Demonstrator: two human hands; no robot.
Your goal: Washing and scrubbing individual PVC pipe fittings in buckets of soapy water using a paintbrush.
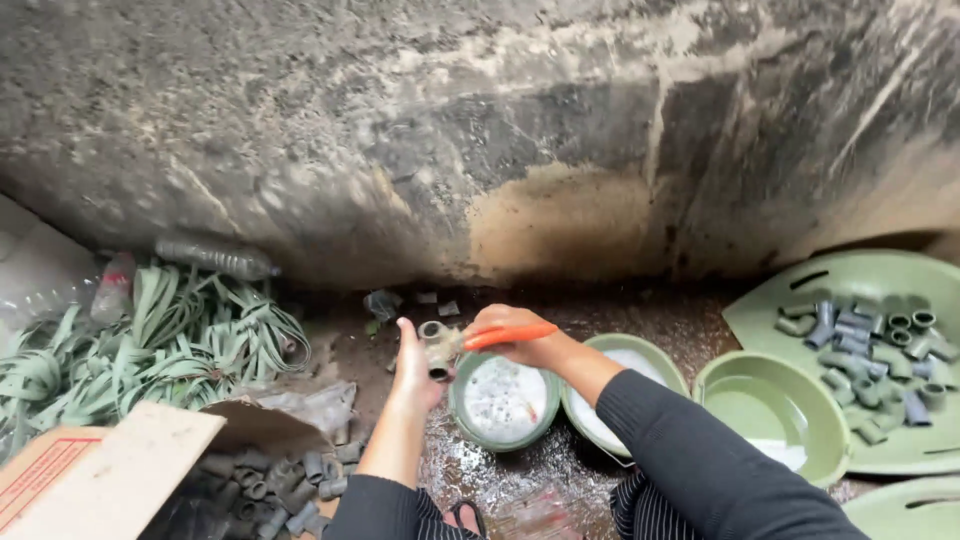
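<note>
At the middle of the frame, just above the small green bowl (503, 402) of whitish liquid, I hold a short grey pipe fitting (436, 350) in my left hand (415, 372), fingers closed round its lower end; it looks light and stiff, probably slick when wet, so a grip on its body with the open mouth left free seems best. My right hand (520, 335) is closed on an orange-handled brush (510, 334) whose tip touches the fitting. More grey fittings (870, 350) lie in the green tray (790, 280) at right and beside the cardboard box (100, 470) at lower left.

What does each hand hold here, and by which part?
Left hand holds a grey pipe fitting by one end; right hand holds an orange-handled brush by its handle.
</note>
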